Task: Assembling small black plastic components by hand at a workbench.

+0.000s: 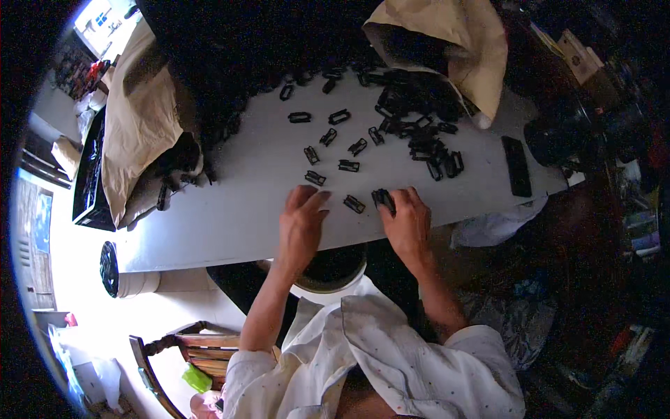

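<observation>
Over the front part of the white table (230,209), my right hand (408,222) is closed on a small black plastic clip-like part (382,200). My left hand (303,215) is left of it, fingers curled and slightly blurred; whether anything is in them I cannot make out. One loose black part (354,204) lies between my hands, and another black part (315,178) rests just beyond my left fingertips. Several more of these oblong, hollow parts are spread over the table's middle, one of them (349,165) lying straight ahead.
A dark heap of similar parts (419,98) spills near an open brown paper sack (481,49) at the back right. Another brown sack (143,133) stands on the left by a black crate (91,185). A flat black phone-like slab (516,166) lies at right. A wooden chair (202,349) stands lower left.
</observation>
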Available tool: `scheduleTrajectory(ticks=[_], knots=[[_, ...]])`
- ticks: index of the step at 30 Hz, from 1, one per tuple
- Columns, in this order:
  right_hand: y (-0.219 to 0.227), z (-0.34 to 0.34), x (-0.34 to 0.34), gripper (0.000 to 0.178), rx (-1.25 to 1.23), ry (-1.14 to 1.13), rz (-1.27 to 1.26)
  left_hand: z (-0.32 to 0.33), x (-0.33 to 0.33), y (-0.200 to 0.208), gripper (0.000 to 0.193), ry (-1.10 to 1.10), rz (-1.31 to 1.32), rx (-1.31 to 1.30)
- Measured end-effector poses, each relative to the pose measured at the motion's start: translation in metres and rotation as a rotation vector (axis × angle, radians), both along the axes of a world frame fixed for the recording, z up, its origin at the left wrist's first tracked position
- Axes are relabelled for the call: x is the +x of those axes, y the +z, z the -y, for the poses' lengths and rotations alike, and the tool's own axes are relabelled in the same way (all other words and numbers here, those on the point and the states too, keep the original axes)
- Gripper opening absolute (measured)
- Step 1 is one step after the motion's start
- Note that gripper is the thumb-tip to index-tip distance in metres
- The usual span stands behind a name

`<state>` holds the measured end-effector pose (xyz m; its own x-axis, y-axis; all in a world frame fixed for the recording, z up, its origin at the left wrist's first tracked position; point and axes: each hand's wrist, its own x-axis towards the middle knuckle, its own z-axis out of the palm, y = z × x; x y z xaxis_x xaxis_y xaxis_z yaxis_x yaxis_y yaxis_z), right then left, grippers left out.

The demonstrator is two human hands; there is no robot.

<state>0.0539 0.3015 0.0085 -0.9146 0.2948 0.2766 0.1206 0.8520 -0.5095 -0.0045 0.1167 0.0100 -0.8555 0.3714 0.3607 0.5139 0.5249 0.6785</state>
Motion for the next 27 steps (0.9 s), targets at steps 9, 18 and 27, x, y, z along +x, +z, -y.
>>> scheduleTrajectory(ticks=[9, 18, 27], knots=[[-0.028, 0.005, -0.017, 0.019, 0.197, 0.029, 0.019, 0.106, -0.011, -0.008, 0.029, 0.368, -0.057, 0.011], [-0.009, 0.004, -0.011, 0.026, 0.202, 0.045, 0.041, 0.185, -0.065, -0.002, 0.023, 0.671, -0.261, 0.003], [-0.007, 0.001, -0.011, 0.031, 0.302, 0.057, 0.204, 0.245, -0.212, -0.072, 0.042, 0.766, -0.514, -0.432]])
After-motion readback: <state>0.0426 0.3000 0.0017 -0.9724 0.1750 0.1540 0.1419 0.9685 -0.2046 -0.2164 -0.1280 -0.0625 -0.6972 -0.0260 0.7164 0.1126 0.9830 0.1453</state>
